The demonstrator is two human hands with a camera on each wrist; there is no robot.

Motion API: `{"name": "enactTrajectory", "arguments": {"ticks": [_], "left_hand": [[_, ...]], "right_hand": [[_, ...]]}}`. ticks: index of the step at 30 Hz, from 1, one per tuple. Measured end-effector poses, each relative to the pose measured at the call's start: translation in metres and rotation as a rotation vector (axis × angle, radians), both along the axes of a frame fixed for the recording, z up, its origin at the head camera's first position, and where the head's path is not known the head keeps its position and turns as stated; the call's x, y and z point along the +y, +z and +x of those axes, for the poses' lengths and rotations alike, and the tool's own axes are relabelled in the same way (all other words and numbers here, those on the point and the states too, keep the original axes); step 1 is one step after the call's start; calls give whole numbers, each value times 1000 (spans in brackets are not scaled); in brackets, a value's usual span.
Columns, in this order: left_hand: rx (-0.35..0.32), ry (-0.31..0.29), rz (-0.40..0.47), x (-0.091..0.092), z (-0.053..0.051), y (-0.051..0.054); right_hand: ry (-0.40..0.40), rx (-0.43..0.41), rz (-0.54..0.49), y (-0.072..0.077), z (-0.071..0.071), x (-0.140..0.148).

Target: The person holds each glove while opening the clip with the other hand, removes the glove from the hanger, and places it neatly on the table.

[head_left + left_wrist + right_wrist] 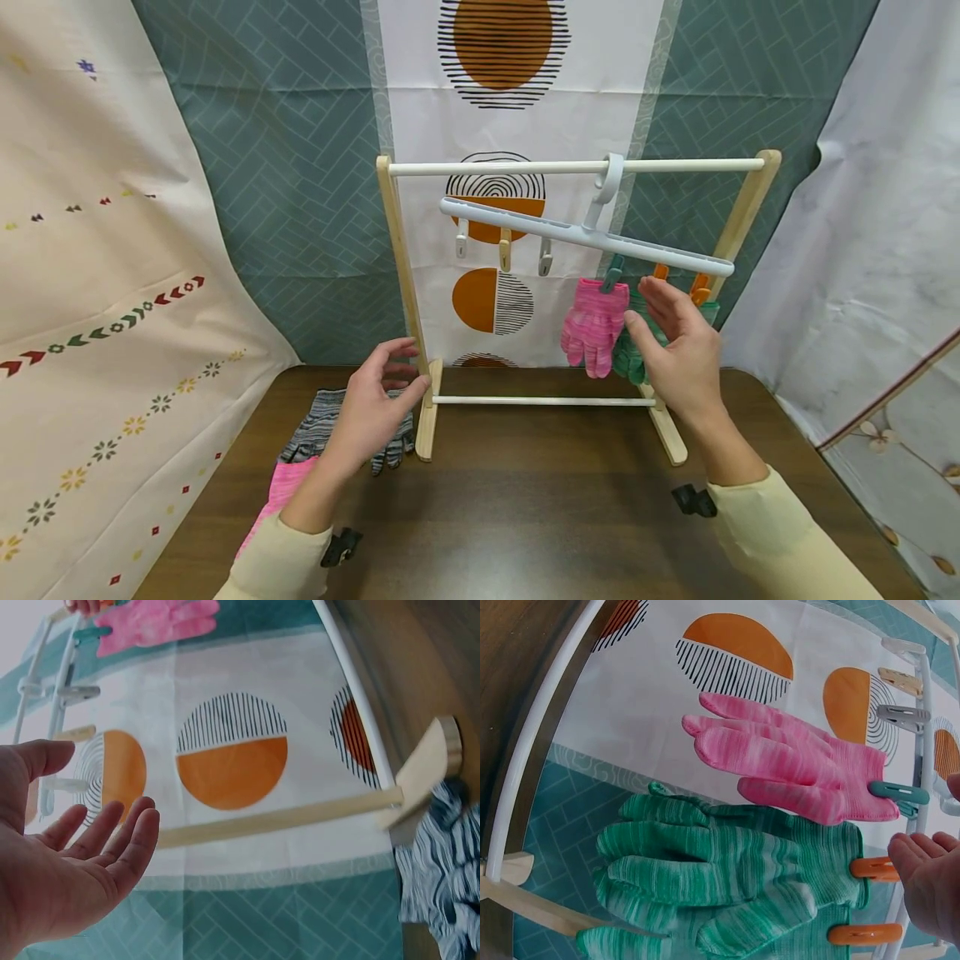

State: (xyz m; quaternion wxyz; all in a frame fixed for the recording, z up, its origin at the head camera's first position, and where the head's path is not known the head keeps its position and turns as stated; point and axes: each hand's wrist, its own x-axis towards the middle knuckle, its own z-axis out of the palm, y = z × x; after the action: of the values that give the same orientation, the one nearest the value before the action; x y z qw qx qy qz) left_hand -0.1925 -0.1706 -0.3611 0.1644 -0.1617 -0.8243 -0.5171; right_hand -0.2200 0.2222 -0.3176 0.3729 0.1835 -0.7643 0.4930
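A white hanger (555,229) hooks over the rack's top bar, tilted down to the right. From its teal clip (898,793) hangs a pink glove (595,327); orange clips (874,869) hold green gloves (720,855). My right hand (678,350) is in front of the green gloves, fingers relaxed, holding nothing; in the right wrist view it (930,877) is beside the orange clips. My left hand (378,404), fingers loosely bent and empty, is near the rack's left post, above grey-black gloves (318,421). In the left wrist view its palm (67,855) faces up.
The wooden rack (402,250) stands on a brown table (525,517), with a white lower bar (543,402). Another pink glove (283,492) lies at the left, partly behind my left arm. Three clips without gloves (505,248) hang on the hanger's left half. Patterned cloths surround the table.
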Motion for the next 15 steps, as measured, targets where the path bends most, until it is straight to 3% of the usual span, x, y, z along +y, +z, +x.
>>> {"name": "enactTrajectory", "arguments": {"ticks": [15], "left_hand": [[20, -116, 65, 48, -5, 9]], "right_hand": [[6, -100, 5, 10, -14, -12]]}}
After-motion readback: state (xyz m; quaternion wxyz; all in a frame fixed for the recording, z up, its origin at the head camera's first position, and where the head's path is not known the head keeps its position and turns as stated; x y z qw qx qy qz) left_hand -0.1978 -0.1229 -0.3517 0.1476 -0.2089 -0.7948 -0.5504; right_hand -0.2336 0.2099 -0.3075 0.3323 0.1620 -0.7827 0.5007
